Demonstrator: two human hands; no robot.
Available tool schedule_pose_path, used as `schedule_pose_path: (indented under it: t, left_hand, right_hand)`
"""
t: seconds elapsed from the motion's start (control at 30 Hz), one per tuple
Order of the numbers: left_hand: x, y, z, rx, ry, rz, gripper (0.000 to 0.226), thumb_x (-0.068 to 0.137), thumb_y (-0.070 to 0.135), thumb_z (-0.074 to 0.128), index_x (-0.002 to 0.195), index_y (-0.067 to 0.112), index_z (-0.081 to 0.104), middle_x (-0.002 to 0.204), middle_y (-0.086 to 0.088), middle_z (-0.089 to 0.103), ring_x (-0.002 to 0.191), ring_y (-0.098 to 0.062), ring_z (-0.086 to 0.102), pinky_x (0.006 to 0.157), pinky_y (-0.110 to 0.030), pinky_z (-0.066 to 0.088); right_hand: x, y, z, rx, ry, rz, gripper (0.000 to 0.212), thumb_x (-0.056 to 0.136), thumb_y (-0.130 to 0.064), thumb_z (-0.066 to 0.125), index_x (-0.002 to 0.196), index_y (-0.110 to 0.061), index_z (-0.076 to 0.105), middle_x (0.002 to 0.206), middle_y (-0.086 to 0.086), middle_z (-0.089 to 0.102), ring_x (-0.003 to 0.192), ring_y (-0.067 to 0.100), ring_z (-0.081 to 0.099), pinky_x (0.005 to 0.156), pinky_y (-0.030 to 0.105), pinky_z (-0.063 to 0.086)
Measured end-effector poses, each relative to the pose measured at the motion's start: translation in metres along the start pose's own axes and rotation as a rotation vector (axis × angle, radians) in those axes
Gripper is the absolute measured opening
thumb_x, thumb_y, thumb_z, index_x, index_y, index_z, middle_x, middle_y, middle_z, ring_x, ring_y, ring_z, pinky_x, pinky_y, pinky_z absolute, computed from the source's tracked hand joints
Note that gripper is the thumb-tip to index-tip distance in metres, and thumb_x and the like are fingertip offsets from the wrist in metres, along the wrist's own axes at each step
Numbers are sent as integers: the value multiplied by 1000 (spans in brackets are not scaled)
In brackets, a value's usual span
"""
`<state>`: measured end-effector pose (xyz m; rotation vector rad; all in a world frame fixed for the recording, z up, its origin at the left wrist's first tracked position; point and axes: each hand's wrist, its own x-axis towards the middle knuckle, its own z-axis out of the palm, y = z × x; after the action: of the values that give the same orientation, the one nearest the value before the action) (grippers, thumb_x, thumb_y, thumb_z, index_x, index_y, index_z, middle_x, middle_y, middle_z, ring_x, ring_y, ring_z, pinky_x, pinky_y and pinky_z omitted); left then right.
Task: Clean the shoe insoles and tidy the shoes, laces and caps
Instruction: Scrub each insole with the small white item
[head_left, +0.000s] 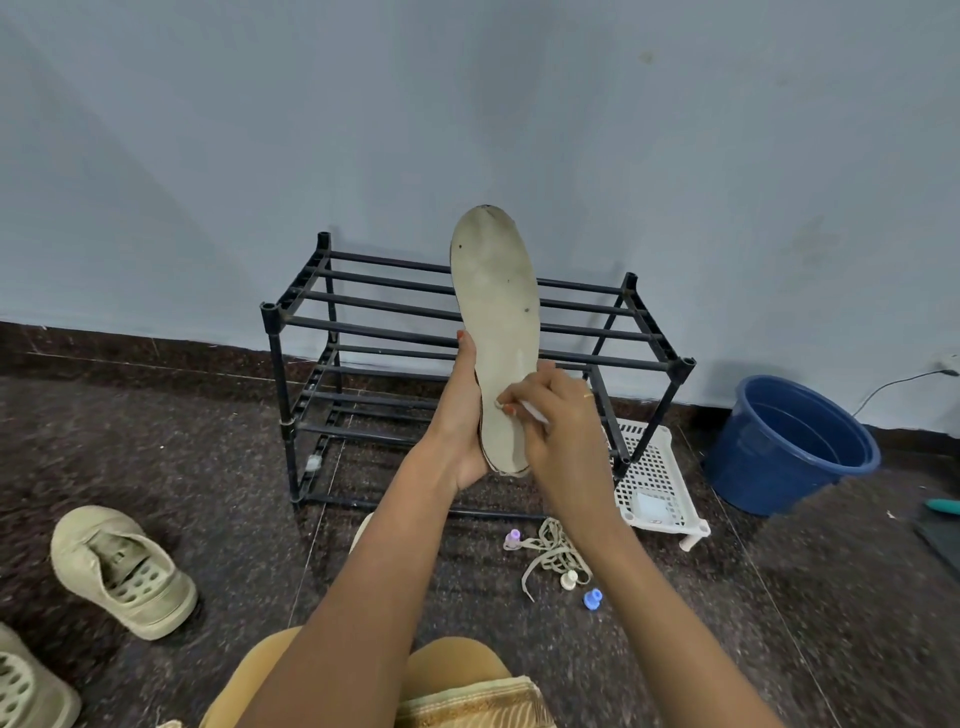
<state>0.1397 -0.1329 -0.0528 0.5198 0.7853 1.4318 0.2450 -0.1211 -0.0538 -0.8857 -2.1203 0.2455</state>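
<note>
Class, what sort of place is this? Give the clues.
Probably a room at home, by a wall: an empty shoe rack, a blue bucket and shoes on a speckled stone floor.

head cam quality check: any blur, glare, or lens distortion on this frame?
Head view: soft, even light, no glare; the insole and both hands, left and right, are fairly sharp; the floor smears toward the edges, and so does the shoe; wide-angle bending shows in the skirting line and the rack; faint shadows on the wall.
</note>
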Motion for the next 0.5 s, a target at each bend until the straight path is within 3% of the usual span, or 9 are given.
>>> schedule_pose_path:
  t: [0.17, 0.3, 0.4, 0.5]
  left_hand:
    - [0, -1, 2, -63, -20, 33, 67, 92, 63, 16, 106, 16, 62, 80, -5, 71, 71, -16, 69, 63, -26, 57]
    - [2, 2, 0, -46, -12, 59, 83, 90, 67, 9, 99, 7, 64, 87, -10, 70, 82, -19, 67, 75, -31, 55]
    - [3, 2, -1, -117, 1, 110, 78, 91, 65, 10, 98, 10, 65, 90, -6, 71, 93, -17, 66, 86, -37, 47]
    - [4, 2, -3, -187, 23, 164, 73, 93, 63, 13, 108, 10, 61, 95, -6, 69, 93, -16, 67, 94, -43, 47]
  right_hand:
    - [12, 8, -2, -88, 40, -21, 14, 76, 2, 65, 85, -9, 68, 89, 7, 62, 85, 27, 54, 68, 28, 41]
    - [0, 12, -2, -64, 16, -13, 11, 77, -3, 62, 84, -9, 67, 87, 6, 63, 85, 23, 51, 68, 15, 29]
    - [-13, 14, 0, -24, -25, 42, 13, 79, -3, 60, 88, -10, 68, 89, 5, 61, 85, 23, 51, 74, 5, 30]
    - [-26, 10, 2, 46, -52, 81, 15, 80, -1, 60, 90, -10, 68, 90, 2, 61, 87, 19, 52, 78, 5, 32]
